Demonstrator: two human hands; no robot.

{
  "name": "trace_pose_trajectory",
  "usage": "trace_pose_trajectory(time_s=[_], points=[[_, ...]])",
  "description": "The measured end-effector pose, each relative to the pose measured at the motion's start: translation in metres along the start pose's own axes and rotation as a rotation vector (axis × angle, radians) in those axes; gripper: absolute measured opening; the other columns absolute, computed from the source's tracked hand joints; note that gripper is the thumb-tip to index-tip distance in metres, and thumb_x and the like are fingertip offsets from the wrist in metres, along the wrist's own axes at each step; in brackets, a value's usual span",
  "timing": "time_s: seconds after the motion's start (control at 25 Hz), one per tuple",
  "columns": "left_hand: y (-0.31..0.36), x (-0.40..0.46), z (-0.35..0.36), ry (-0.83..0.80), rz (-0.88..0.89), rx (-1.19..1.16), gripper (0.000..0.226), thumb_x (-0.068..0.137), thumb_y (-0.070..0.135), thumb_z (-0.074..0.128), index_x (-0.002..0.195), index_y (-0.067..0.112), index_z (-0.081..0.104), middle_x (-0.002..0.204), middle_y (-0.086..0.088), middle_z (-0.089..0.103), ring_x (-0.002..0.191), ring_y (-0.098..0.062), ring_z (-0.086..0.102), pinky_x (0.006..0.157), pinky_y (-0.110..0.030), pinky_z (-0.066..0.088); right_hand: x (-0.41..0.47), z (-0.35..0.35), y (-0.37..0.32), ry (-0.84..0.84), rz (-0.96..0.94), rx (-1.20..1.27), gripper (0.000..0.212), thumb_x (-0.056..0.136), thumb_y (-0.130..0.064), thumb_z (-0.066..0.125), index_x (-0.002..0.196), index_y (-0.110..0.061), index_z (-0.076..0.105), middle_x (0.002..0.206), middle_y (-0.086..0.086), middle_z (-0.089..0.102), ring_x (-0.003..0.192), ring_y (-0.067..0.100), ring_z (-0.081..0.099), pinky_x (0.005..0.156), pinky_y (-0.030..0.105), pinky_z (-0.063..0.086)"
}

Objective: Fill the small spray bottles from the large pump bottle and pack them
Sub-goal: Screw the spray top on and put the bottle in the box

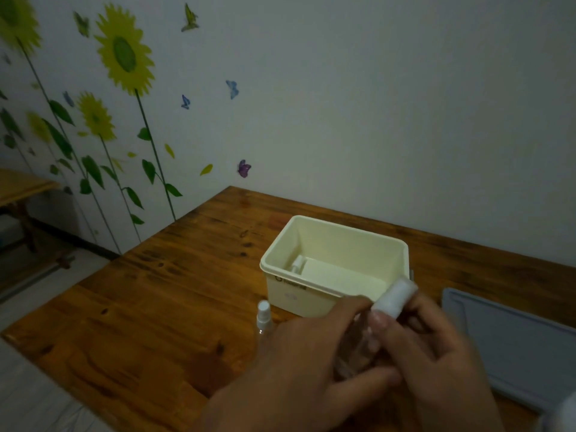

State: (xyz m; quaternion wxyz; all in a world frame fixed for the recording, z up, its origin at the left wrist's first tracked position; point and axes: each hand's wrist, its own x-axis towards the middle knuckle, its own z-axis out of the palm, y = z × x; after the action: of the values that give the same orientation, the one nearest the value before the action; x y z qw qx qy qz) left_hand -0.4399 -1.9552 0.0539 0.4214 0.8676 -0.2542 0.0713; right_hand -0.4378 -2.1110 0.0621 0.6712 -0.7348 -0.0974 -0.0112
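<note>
Three small spray bottles [264,319], seemingly; one cream bin [299,294]; one grey lid [514,344].

this looks like a room in a home, not a workplace. the pale wall [374,104] carries stick-on decoration: tall sunflowers [124,54] with green stems and leaves on the left, and small coloured butterflies [244,168] scattered near them. a varnished, knotty wooden table [149,300] stands in the near part of the scene, its far edge against the wall. at the far left a second piece of light wooden furniture [21,185] stands on a pale floor [37,275]. the light is dim.
</note>
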Motion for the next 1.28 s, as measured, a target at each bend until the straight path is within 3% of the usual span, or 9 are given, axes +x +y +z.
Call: trace_pose_trajectory(time_s=[0.08,0.28,0.4,0.52,0.68,0.8,1.0,1.16,1.28], points=[[-0.003,0.021,-0.02,-0.03,0.03,0.089,0.05,0.082,0.063,0.054,0.128,0.049,0.039,0.107,0.021,0.063,0.086,0.004,0.06,0.07,-0.018,0.053,0.02,0.004,-0.007,0.053,-0.024,0.085,0.03,0.065,-0.041,0.067,0.087,-0.02,0.068,0.083,-0.004,0.074,0.074,0.007,0.071,0.056,0.016,0.053],[-0.047,0.083,-0.061,0.031,0.093,0.259,0.039,0.084,0.059,0.049,0.114,0.037,0.059,0.1,0.021,0.061,0.091,0.003,0.054,0.076,-0.024,0.047,0.092,0.017,-0.022,0.074,-0.029,-0.17,0.015,0.083,-0.038,0.062,0.085,-0.024,0.068,0.078,-0.003,0.071,0.067,0.008,0.065,0.054,0.018,0.049],[-0.086,0.113,-0.073,0.066,0.089,0.272,0.029,0.089,0.047,0.052,0.115,0.036,0.062,0.105,0.017,0.065,0.098,0.001,0.056,0.085,-0.029,0.05,0.139,0.023,-0.013,0.09,0.067,-0.251,0.022,0.084,-0.037,0.061,0.081,-0.017,0.07,0.072,0.002,0.069,0.06,0.009,0.062,0.053,0.021,0.05],[-0.122,0.128,-0.074,0.129,0.074,0.291,0.023,0.089,0.034,0.054,0.108,0.03,0.067,0.107,0.014,0.066,0.101,-0.001,0.057,0.087,-0.035,0.051,0.175,0.028,0.008,0.055,0.225,-0.291,0.035,0.081,-0.033,0.063,0.085,0.001,0.067,0.065,0.012,0.061,0.053,0.015,0.058,0.052,0.025,0.052],[-0.152,0.128,-0.063,0.172,0.009,0.285,0.024,0.084,0.026,0.05,0.099,0.03,0.068,0.109,0.013,0.063,0.105,-0.002,0.055,0.091,-0.037,0.051,0.204,0.035,0.034,-0.094,0.466,-0.456,0.033,0.077,-0.026,0.062,0.084,0.006,0.067,0.057,0.015,0.063,0.046,0.024,0.057,0.052,0.028,0.05],[-0.16,0.125,-0.057,0.205,-0.017,0.178,0.024,0.084,0.02,0.049,0.095,0.027,0.069,0.105,0.013,0.063,0.101,-0.005,0.058,0.088,-0.037,0.052,0.22,0.045,0.046,-0.199,0.549,-0.598,0.027,0.078,-0.021,0.06,0.083,0.006,0.063,0.055,0.018,0.064,0.037,0.022,0.056,0.047,0.024,0.05],[-0.16,0.124,-0.058,0.261,-0.02,0.121,0.023,0.084,0.014,0.051,0.095,0.02,0.071,0.099,0.008,0.067,0.093,-0.005,0.06,0.083,-0.03,0.052,0.235,0.059,0.057,-0.329,0.67,-0.77,0.027,0.085,-0.019,0.054,0.084,0.007,0.06,0.073,0.023,0.067,0.055,0.027,0.063,0.073,0.039,0.058],[-0.161,0.123,-0.057,0.268,-0.035,0.112,0.022,0.087,0.011,0.053,0.095,0.02,0.071,0.099,0.007,0.067,0.091,-0.005,0.06,0.079,-0.025,0.051,0.237,0.062,0.063,-0.378,0.745,-0.818,0.037,0.091,-0.022,0.048,0.097,0.012,0.06,0.072,0.022,0.066,0.054,0.024,0.061,0.077,0.036,0.056],[-0.161,0.122,-0.056,0.261,-0.029,0.118,0.022,0.086,0.013,0.052,0.095,0.022,0.07,0.098,0.008,0.067,0.089,-0.004,0.059,0.076,-0.021,0.048,0.24,0.068,0.067,-0.4,0.763,-0.82,0.042,0.093,-0.024,0.043,0.094,0.012,0.063,0.074,0.021,0.066,0.056,0.023,0.06,0.077,0.034,0.055]])
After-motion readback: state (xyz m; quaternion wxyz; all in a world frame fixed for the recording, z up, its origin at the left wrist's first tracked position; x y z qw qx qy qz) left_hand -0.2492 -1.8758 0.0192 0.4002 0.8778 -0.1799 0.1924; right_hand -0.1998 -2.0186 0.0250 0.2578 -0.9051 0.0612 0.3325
